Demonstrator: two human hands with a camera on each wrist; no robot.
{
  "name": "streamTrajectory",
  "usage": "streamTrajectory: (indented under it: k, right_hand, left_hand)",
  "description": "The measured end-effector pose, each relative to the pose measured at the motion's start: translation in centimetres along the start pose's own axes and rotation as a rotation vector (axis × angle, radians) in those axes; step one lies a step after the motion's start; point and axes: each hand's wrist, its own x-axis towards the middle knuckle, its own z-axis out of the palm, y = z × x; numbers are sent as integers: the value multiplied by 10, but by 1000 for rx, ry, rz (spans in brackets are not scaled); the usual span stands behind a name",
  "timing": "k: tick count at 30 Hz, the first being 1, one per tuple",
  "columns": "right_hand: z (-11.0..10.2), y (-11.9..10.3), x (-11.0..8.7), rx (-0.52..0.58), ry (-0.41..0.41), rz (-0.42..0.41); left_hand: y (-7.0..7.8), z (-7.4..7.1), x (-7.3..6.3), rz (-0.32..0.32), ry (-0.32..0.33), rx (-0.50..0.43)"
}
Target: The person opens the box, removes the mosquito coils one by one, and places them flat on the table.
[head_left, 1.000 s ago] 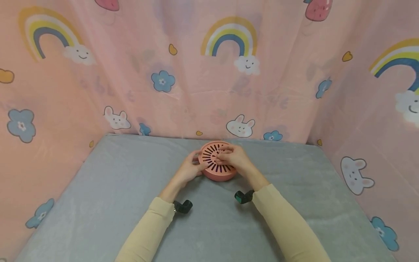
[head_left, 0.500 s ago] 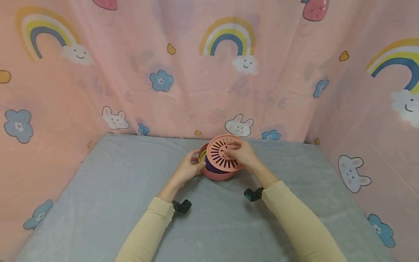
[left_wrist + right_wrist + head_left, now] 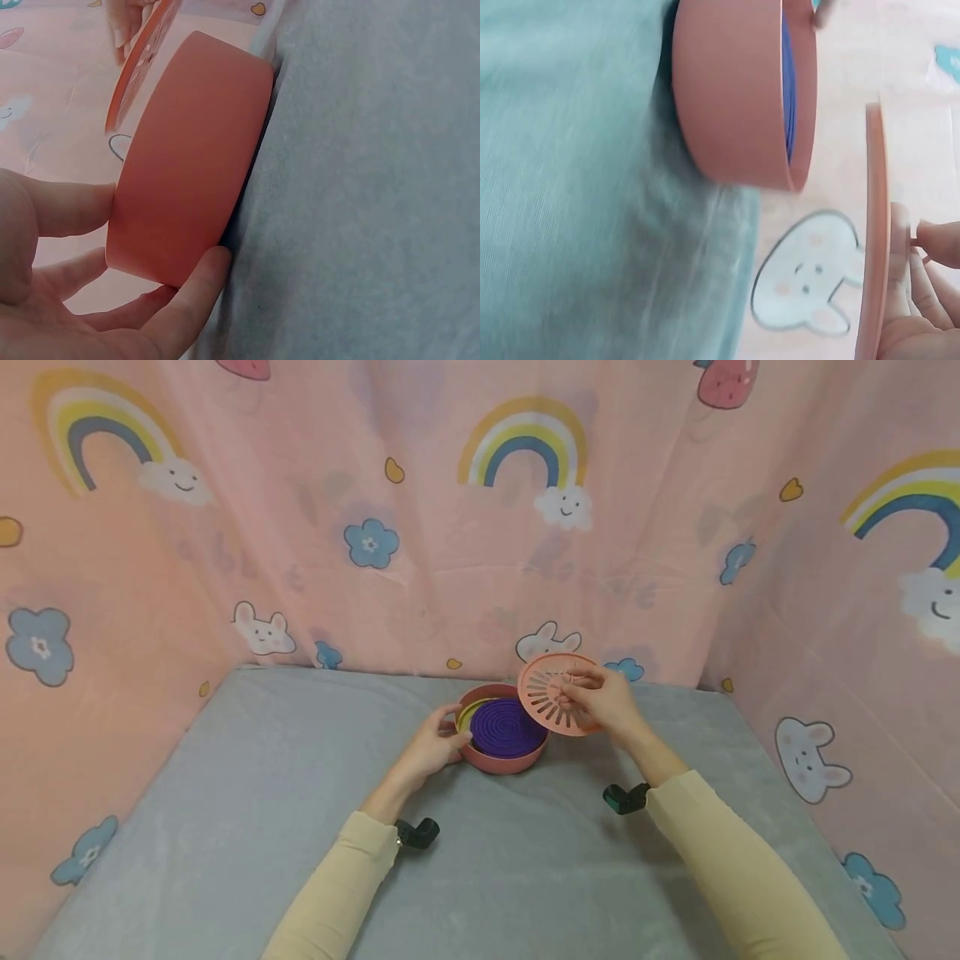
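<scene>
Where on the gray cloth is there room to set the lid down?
Bare cloth lies left of the left sleeve, right of the right sleeve, and between both, this side of the bowl. It is crowded around the bowl, between the left hand and the tilted lid.

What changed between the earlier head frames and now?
The right hand has lifted the slotted lid off the pink box and moved it rightward, uncovering a purple coil and a yellow item. The left hand keeps holding the box's left side; the box stays in place.
</scene>
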Motion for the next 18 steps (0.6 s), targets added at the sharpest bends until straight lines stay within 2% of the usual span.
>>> streamTrajectory:
  k: [7, 13, 15, 18]
  right_hand:
    - [-25, 12, 1, 31, 76, -6]
    - [-33, 25, 8, -144, 141, 13]
    - [-33, 32, 12, -171, 148, 32]
    - [-33, 44, 18, -131, 135, 59]
  left_hand:
    - [-1, 1, -1, -5, -12, -21]
    - [-1, -1, 0, 0, -13, -9]
    - [-1, -2, 0, -3, -14, -10]
    - [0, -3, 1, -6, -15, -13]
